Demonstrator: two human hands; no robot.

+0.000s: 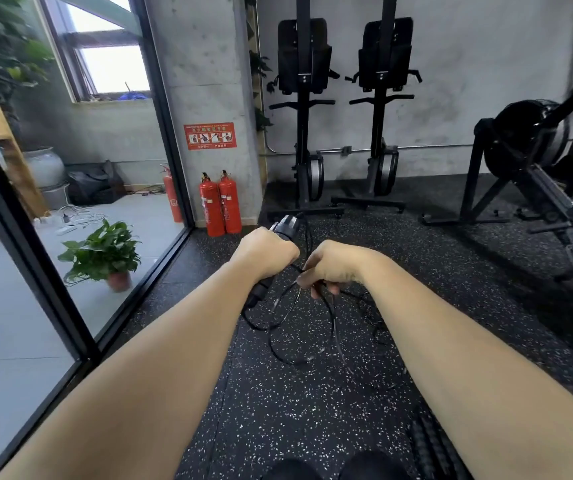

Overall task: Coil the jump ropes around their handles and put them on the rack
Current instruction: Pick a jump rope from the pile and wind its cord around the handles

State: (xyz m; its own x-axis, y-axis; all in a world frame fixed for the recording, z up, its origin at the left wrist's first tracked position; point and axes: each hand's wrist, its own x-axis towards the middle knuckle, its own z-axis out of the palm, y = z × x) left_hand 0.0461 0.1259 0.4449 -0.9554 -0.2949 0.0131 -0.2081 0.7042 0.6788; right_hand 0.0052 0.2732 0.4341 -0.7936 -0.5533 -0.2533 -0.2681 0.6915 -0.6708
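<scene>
Gripping black jump rope handle (286,227) in left hand (265,253), fingers wrapped tight round its middle, both ends sticking out. Pinching cord (335,330) in right hand (330,268), fingers curled over it. Dangling in loose tangled loops below both hands, over speckled floor (278,410).

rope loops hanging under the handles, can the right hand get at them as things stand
Probably yes. The right hand holds a strand of the rope, and its loose loops hang free just below, beside the handles that the left hand grips. Nothing seems to lie between.
</scene>
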